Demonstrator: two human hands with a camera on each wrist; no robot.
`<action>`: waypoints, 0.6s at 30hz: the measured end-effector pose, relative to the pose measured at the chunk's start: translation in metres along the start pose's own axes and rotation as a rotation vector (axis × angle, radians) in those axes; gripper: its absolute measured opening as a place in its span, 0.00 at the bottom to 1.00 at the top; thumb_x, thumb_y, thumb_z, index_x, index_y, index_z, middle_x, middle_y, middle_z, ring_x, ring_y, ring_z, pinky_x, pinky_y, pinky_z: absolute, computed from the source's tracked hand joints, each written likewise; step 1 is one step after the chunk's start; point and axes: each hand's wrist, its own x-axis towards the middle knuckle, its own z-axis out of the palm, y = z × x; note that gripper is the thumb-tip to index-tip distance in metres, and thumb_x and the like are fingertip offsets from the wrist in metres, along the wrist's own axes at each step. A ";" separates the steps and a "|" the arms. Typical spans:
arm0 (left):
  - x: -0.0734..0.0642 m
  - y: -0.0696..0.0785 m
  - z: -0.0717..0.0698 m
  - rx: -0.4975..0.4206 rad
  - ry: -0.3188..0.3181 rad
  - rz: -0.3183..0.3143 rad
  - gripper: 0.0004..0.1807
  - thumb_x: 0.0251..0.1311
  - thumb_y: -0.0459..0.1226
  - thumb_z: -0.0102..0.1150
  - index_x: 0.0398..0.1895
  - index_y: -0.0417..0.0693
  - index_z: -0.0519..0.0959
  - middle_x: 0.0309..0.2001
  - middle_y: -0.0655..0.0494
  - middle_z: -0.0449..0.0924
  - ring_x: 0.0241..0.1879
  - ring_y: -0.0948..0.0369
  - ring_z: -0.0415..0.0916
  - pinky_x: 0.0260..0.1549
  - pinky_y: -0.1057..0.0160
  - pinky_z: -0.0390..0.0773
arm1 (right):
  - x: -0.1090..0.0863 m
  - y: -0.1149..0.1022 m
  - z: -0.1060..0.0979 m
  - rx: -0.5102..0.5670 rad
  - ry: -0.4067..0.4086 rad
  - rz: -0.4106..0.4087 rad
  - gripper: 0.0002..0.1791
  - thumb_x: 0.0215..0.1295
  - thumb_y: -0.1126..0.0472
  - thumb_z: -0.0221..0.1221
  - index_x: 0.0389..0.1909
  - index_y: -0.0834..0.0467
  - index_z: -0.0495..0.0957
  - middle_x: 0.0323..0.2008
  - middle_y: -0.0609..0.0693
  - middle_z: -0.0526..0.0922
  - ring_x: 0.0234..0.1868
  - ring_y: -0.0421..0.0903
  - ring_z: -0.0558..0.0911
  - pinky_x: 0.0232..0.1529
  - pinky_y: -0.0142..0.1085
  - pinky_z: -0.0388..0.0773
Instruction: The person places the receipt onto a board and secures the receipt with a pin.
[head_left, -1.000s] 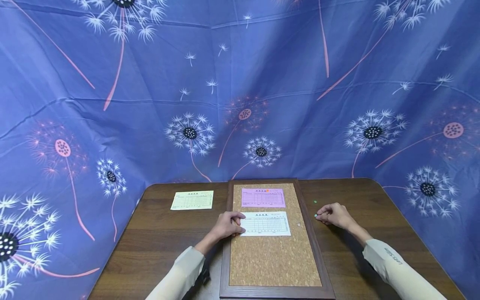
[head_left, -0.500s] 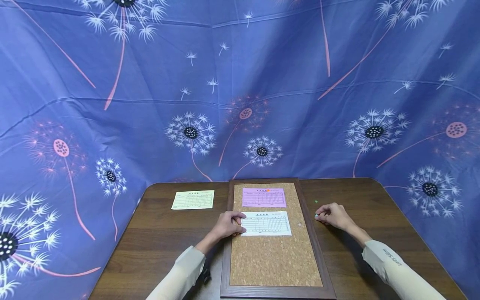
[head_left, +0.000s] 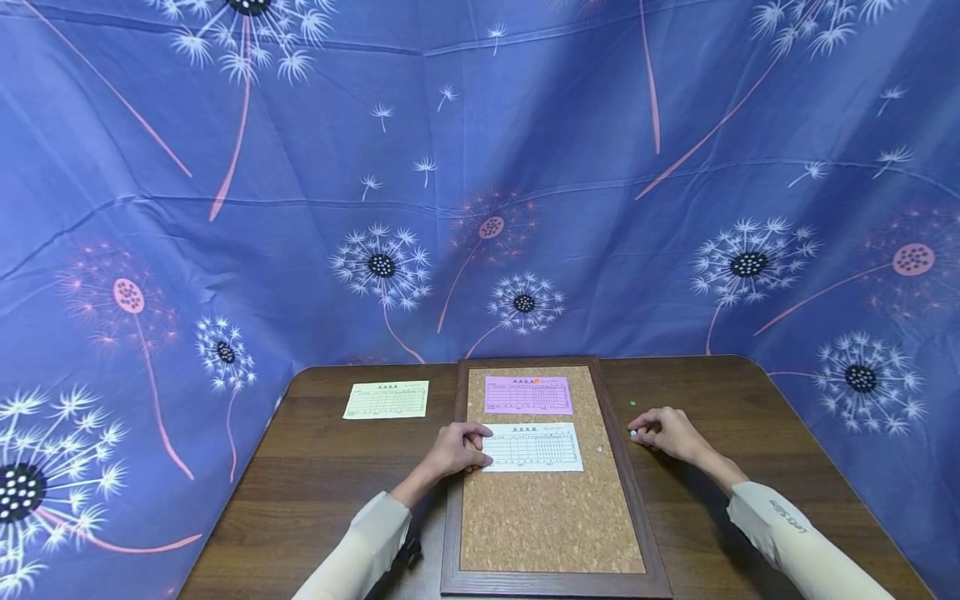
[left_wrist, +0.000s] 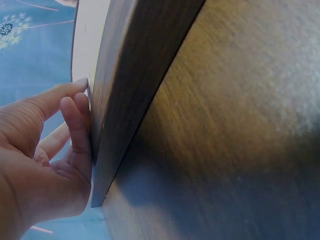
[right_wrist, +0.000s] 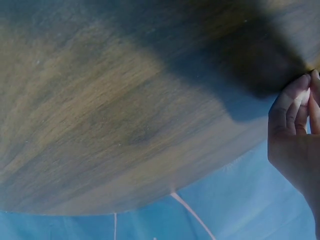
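Held the white printed form (head_left: 534, 447) flat on the corkboard (head_left: 555, 529) with the left hand (head_left: 450, 450), index finger and thumb parted and resting over its left edge, remaining fingers bent beside the wooden frame (head_left: 656, 567). Could not tell the firmness of that press. Beyond the board's right side, low over the desk (head_left: 300, 500), pinched a small pale-blue item (head_left: 634, 432) between thumb and index finger of the right hand (head_left: 671, 435), fingers closed together at the tips.

Saw a heading and ruled grid on the white form, with characters too small to read. Found similar print on the purple form (head_left: 528, 398) just above, under an orange tack (head_left: 536, 381) near its top edge, and on the pale yellow-green form (head_left: 386, 401) lying on the desk left of the board. Made out lettering on the right sleeve (head_left: 776, 529), apparently "Let's Slim". Noticed also a small green tack (head_left: 632, 403) on the desk just beyond the right hand, and a blue dandelion-print cloth (head_left: 465, 125) behind everything.

Found little changed from half a second earlier: kept the white form and left hand in place, with only a slight shift of the right fingertips around the pale-blue item.
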 end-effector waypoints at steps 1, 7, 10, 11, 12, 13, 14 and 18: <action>0.000 0.000 0.000 -0.001 0.000 0.002 0.22 0.46 0.24 0.74 0.48 0.32 0.83 0.26 0.53 0.79 0.14 0.70 0.70 0.14 0.72 0.75 | 0.000 0.000 0.000 -0.003 0.001 -0.007 0.06 0.60 0.70 0.68 0.37 0.67 0.87 0.26 0.49 0.85 0.22 0.34 0.77 0.23 0.28 0.77; 0.000 0.000 0.000 0.001 -0.002 -0.003 0.21 0.47 0.24 0.74 0.48 0.32 0.83 0.26 0.54 0.79 0.14 0.70 0.70 0.14 0.72 0.74 | 0.000 0.000 0.001 -0.019 0.003 -0.039 0.05 0.60 0.70 0.68 0.37 0.67 0.87 0.26 0.49 0.85 0.22 0.33 0.76 0.23 0.28 0.76; 0.001 -0.001 0.000 0.006 -0.003 -0.007 0.21 0.47 0.24 0.74 0.48 0.32 0.83 0.26 0.55 0.78 0.14 0.70 0.71 0.14 0.73 0.74 | -0.001 0.001 0.001 -0.021 -0.009 -0.043 0.05 0.60 0.70 0.68 0.37 0.66 0.87 0.27 0.49 0.85 0.23 0.32 0.75 0.23 0.28 0.75; 0.001 -0.001 0.000 0.005 -0.003 -0.006 0.21 0.46 0.24 0.74 0.48 0.32 0.83 0.26 0.55 0.78 0.14 0.70 0.71 0.14 0.72 0.75 | -0.001 0.001 0.001 -0.022 -0.010 -0.040 0.06 0.60 0.70 0.68 0.37 0.66 0.87 0.27 0.49 0.86 0.23 0.31 0.75 0.24 0.28 0.75; 0.001 -0.001 0.001 0.004 -0.003 -0.005 0.21 0.46 0.24 0.74 0.48 0.31 0.83 0.26 0.55 0.78 0.14 0.70 0.71 0.14 0.72 0.75 | -0.001 0.001 0.001 -0.024 -0.013 -0.038 0.06 0.60 0.70 0.68 0.38 0.66 0.87 0.27 0.48 0.86 0.24 0.31 0.75 0.25 0.28 0.75; 0.001 -0.001 0.001 0.004 -0.003 -0.003 0.21 0.46 0.24 0.74 0.48 0.31 0.83 0.26 0.55 0.78 0.14 0.70 0.71 0.15 0.72 0.75 | -0.001 0.000 0.001 -0.025 -0.016 -0.036 0.06 0.60 0.70 0.68 0.38 0.66 0.87 0.27 0.48 0.86 0.24 0.31 0.75 0.25 0.27 0.75; 0.000 -0.001 0.001 0.006 -0.003 0.000 0.21 0.46 0.24 0.74 0.48 0.31 0.83 0.26 0.54 0.79 0.14 0.70 0.71 0.14 0.72 0.75 | -0.001 0.000 0.001 -0.026 -0.020 -0.034 0.06 0.60 0.70 0.68 0.38 0.66 0.87 0.27 0.48 0.86 0.25 0.30 0.76 0.26 0.27 0.75; 0.000 -0.001 0.001 0.012 -0.002 0.009 0.22 0.46 0.24 0.75 0.48 0.31 0.83 0.26 0.52 0.79 0.14 0.70 0.71 0.14 0.72 0.75 | -0.002 -0.001 0.001 -0.031 -0.022 -0.035 0.06 0.60 0.70 0.68 0.38 0.67 0.87 0.28 0.49 0.87 0.27 0.30 0.77 0.28 0.27 0.76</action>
